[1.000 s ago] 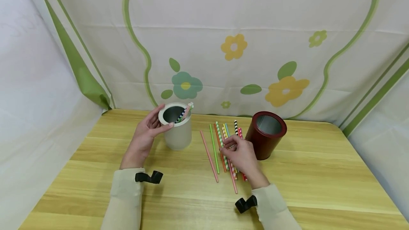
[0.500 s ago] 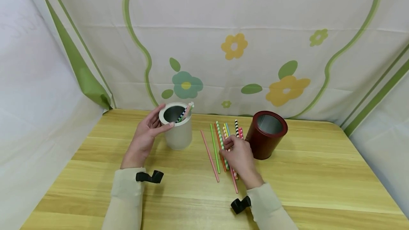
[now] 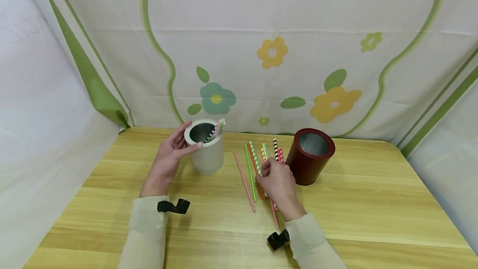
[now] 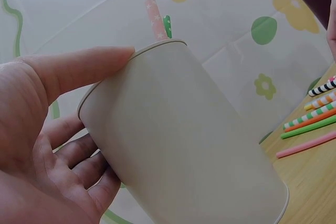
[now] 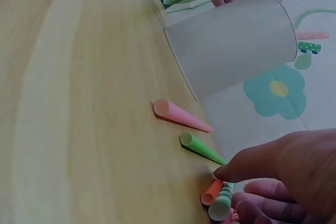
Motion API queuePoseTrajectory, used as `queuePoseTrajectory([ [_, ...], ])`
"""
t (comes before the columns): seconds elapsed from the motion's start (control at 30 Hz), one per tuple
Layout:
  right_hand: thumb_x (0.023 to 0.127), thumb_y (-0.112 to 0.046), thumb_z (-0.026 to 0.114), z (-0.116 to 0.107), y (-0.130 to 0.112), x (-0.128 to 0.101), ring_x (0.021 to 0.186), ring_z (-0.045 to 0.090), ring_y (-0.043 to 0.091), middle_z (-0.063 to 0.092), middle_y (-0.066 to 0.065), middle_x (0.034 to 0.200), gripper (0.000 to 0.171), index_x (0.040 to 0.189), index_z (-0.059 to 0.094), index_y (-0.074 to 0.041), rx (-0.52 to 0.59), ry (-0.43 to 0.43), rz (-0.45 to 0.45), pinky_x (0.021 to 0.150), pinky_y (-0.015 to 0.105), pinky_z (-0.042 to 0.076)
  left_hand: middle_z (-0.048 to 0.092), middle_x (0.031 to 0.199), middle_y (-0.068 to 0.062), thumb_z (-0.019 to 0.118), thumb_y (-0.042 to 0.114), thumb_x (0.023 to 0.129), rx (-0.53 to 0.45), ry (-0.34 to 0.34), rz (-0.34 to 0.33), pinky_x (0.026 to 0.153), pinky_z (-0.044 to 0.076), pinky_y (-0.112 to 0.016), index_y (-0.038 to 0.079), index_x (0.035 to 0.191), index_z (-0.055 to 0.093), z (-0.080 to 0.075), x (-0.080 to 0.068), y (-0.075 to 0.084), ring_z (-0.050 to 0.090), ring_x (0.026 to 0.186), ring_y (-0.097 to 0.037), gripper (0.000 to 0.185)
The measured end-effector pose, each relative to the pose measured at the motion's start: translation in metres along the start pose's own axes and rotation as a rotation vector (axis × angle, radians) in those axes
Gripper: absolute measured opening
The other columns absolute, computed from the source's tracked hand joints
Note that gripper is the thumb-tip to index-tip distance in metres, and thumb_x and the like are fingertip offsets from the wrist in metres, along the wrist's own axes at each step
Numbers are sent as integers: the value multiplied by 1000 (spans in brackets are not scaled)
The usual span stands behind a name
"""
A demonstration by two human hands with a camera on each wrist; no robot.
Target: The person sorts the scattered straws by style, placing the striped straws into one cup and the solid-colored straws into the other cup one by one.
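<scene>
My left hand (image 3: 166,161) holds a white round tin (image 3: 208,159), thumb on its rim and the other fingers against its side. A few patterned paper straws (image 4: 156,19) stand in the tin, leaning on the far rim. To the right, my right hand (image 3: 278,182) reaches down among loose paper straws on the table. In the right wrist view its thumb and curled fingers close around a green-and-white striped straw (image 5: 220,209), beside an orange straw (image 5: 211,192). A pink straw (image 3: 244,182) and a plain green straw (image 3: 250,173) lie to the left of that hand.
A dark red open tin (image 3: 308,161) stands just right of my right hand. Black-and-white (image 3: 275,148) and red dotted (image 3: 281,155) straws lie between them. Behind the wooden table (image 3: 373,202) hangs a flower-printed cloth (image 3: 239,45).
My right hand has shifted slightly left, its fingers drawing in on the green-and-white striped straw, whose far end has moved left. The left hand and white tin have stayed in place.
</scene>
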State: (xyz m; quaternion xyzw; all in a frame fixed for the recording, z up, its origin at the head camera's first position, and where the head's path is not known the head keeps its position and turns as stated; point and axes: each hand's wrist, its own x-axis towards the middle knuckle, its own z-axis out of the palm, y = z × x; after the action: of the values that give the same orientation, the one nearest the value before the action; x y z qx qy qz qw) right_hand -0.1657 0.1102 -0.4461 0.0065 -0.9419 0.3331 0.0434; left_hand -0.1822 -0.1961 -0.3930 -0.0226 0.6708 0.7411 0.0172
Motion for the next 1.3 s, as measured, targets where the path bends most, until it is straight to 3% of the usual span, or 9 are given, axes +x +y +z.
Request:
queuePoseTrajectory([
  [0.17, 82, -16, 86, 0, -2, 0, 69, 60, 16, 65, -2, 77, 21, 92, 68, -13, -15, 0, 1, 64, 33, 50, 34, 177, -2, 73, -1, 98, -7, 2, -1, 136, 26, -40, 18, 170, 34, 0, 0, 2, 33, 163, -20, 84],
  [0.53, 82, -15, 86, -2, -1, 1, 72, 64, 13, 71, -4, 80, 19, 95, 72, -13, 30, -13, 12, 72, 39, 58, 33, 178, -3, 73, -1, 98, 0, 0, 1, 137, 25, -42, 20, 170, 36, 0, -2, 2, 32, 163, -21, 83],
  [0.7, 85, -16, 86, -8, -1, 1, 72, 67, 11, 74, -3, 81, 19, 102, 76, -12, 144, -38, 30, 74, 37, 61, 34, 177, -2, 74, -1, 98, 0, -1, -1, 136, 27, -41, 21, 169, 37, -1, -2, 1, 33, 163, -20, 83],
  [1.0, 91, -18, 82, -31, -2, 4, 73, 71, 17, 78, 2, 92, 26, 117, 79, -15, 388, -137, 50, 66, 28, 59, 34, 177, -3, 73, 0, 99, 4, 1, -5, 134, 31, -34, 19, 170, 35, 0, -3, 0, 33, 163, -19, 83],
  [1.3, 96, -15, 80, -43, -7, 3, 77, 74, 21, 77, 12, 103, 36, 132, 74, -12, 597, -167, 60, 74, 42, 68, 34, 177, -4, 72, -2, 99, 7, -2, 2, 133, 32, -33, 19, 170, 35, 1, -2, 1, 34, 162, -20, 82],
])
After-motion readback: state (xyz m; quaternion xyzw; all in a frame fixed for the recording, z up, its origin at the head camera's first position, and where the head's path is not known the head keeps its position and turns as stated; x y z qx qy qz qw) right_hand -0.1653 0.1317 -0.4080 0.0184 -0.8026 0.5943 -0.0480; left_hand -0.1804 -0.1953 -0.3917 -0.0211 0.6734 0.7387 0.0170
